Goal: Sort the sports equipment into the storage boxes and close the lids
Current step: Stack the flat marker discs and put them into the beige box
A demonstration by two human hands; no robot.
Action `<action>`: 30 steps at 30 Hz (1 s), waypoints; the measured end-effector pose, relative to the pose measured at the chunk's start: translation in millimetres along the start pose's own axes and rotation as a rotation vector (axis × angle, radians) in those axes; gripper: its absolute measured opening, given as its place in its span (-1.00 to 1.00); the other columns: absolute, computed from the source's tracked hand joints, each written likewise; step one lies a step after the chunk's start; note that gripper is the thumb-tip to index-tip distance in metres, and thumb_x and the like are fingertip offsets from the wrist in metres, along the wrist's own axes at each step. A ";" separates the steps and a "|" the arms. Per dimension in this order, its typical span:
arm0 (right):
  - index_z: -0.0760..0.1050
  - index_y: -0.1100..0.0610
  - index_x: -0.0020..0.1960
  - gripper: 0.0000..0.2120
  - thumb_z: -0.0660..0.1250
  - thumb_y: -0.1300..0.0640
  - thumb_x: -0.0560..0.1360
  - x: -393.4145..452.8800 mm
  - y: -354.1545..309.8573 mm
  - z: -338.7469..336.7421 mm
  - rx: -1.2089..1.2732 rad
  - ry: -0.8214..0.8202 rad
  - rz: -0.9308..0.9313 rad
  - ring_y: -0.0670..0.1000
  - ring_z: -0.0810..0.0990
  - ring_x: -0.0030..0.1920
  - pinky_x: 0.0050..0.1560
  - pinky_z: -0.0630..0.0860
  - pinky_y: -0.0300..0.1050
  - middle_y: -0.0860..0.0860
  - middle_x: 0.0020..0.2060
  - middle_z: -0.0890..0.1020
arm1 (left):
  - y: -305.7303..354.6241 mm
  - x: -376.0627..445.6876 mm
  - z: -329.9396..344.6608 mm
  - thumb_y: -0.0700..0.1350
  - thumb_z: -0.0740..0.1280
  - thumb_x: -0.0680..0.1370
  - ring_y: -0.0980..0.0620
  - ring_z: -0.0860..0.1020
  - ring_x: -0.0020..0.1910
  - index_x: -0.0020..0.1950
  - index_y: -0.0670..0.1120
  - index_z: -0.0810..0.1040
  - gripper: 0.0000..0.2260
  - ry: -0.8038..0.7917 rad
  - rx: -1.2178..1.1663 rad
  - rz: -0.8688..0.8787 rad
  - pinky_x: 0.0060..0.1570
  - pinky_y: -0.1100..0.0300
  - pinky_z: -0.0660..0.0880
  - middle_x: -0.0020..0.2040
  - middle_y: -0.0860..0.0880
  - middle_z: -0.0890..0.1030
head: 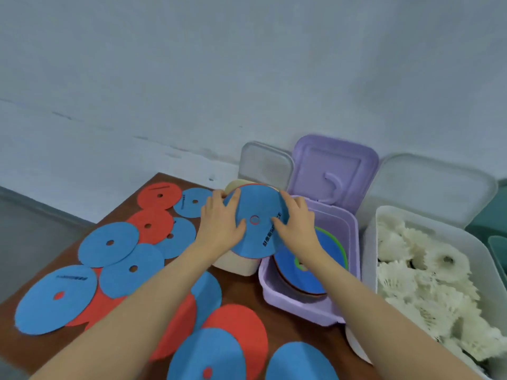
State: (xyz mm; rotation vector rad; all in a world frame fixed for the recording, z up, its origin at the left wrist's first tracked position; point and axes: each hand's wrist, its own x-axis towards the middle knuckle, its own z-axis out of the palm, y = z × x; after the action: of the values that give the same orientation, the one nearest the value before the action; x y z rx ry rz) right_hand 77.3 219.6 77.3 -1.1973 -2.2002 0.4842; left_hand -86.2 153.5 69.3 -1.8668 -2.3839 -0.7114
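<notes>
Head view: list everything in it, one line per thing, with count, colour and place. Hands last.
Held disc: one, blue with red edge, held over the small white box.
Loose discs: about a dozen, blue and red, overlapping on the table's left and near side.
Table: one, dark brown, under everything.
Small white box: one, lid up, mostly hidden behind the held disc.
Purple box: one, lid up, blue discs inside.
Large white box: one, lid up, far right, full of white shuttlecocks.
Wall: pale grey-blue, behind.
Left hand: grips the held disc's left side.
Right hand: grips its right side.
</notes>
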 end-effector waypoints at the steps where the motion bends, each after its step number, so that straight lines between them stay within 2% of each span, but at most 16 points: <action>1: 0.26 0.04 0.40 -0.46 0.29 0.20 0.46 12.7 -0.9 6.2 -0.024 0.005 0.015 0.08 0.36 0.16 -0.01 0.11 -0.13 0.04 0.08 0.41 | -8.1 13.5 3.0 -0.01 0.33 0.46 -0.23 0.34 0.14 0.46 -0.13 0.24 -0.39 -0.011 -0.010 0.020 0.11 -0.07 0.33 0.19 -0.22 0.31; 6: 0.26 0.03 0.39 -0.48 0.25 0.22 0.46 54.8 3.8 38.1 -0.117 0.042 0.141 0.07 0.36 0.15 -0.02 0.10 -0.11 0.03 0.07 0.42 | -37.8 70.6 27.4 -0.01 0.29 0.51 -0.17 0.31 0.18 0.49 -0.11 0.13 -0.39 -0.126 -0.004 0.128 0.12 0.03 0.30 0.25 -0.18 0.25; 9: 0.22 0.00 0.41 -0.48 0.23 0.18 0.48 64.9 11.8 60.4 -0.180 -0.002 0.239 0.09 0.35 0.18 0.06 0.16 -0.04 0.04 0.12 0.42 | -53.6 89.4 45.2 0.04 0.23 0.53 -0.17 0.33 0.16 0.49 -0.10 0.10 -0.41 -0.220 0.025 0.163 0.15 0.02 0.31 0.27 -0.18 0.24; 11: 0.24 0.02 0.41 -0.52 0.22 0.10 0.51 64.6 18.4 71.4 -0.329 -0.072 0.283 0.11 0.32 0.21 0.16 0.14 0.00 0.05 0.18 0.39 | -64.3 93.6 55.4 0.08 0.17 0.55 -0.17 0.33 0.17 0.51 -0.07 0.08 -0.42 -0.306 0.159 0.217 0.16 0.00 0.28 0.29 -0.17 0.27; 13: 0.33 0.04 0.31 -0.62 0.21 0.04 0.51 60.5 23.8 77.8 -0.406 -0.124 0.310 0.14 0.29 0.21 0.24 0.09 0.01 0.07 0.21 0.36 | -73.0 93.2 63.8 0.10 0.14 0.56 -0.16 0.30 0.21 0.49 -0.06 0.11 -0.45 -0.352 0.313 0.298 0.18 0.00 0.25 0.30 -0.14 0.31; 16: 0.39 0.07 0.19 -0.72 0.20 0.04 0.51 50.2 29.6 79.8 -0.378 -0.138 0.338 0.15 0.28 0.22 0.28 0.04 0.02 0.07 0.21 0.32 | -76.3 88.5 68.1 0.06 0.15 0.56 -0.14 0.33 0.21 0.45 -0.06 0.21 -0.51 -0.327 0.276 0.295 0.16 0.00 0.26 0.27 -0.10 0.39; 19: 0.38 0.06 0.25 -0.69 0.20 0.06 0.52 34.7 28.2 74.2 -0.353 -0.150 0.285 0.14 0.27 0.26 0.30 0.04 0.00 0.07 0.27 0.32 | -72.8 76.6 60.7 0.01 0.16 0.56 -0.12 0.35 0.20 0.44 -0.08 0.25 -0.54 -0.280 0.201 0.284 0.15 0.02 0.26 0.27 -0.09 0.43; 22: 0.35 0.05 0.34 -0.63 0.18 0.07 0.55 14.3 20.6 62.1 -0.303 -0.157 0.229 0.12 0.28 0.27 0.28 0.08 -0.01 0.06 0.28 0.35 | -66.2 58.6 45.8 0.03 0.15 0.57 -0.09 0.34 0.24 0.47 -0.05 0.20 -0.52 -0.259 0.192 0.273 0.18 0.05 0.24 0.32 -0.06 0.39; 27: 0.41 0.08 0.32 -0.67 0.18 0.08 0.57 -32.8 10.5 41.4 -0.260 -0.099 0.093 0.12 0.38 0.19 0.18 0.19 -0.01 0.05 0.19 0.44 | -45.2 12.8 16.8 0.03 0.17 0.57 -0.08 0.33 0.27 0.46 -0.06 0.22 -0.53 -0.199 0.179 0.306 0.19 0.04 0.22 0.35 -0.04 0.36; 30: 0.48 0.14 0.25 -0.66 0.16 0.09 0.52 -63.9 7.2 36.7 -0.244 -0.061 0.077 0.18 0.45 0.08 0.11 0.28 0.07 0.09 0.11 0.51 | -35.6 -21.9 7.7 0.02 0.17 0.54 -0.14 0.42 0.21 0.40 -0.09 0.35 -0.55 -0.193 0.175 0.291 0.13 -0.03 0.31 0.27 -0.08 0.46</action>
State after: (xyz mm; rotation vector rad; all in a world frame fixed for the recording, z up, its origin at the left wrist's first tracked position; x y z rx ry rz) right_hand 85.6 168.0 24.9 -1.4145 -2.3225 0.2916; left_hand -111.2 130.2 44.1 -2.2231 -2.1201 -0.3023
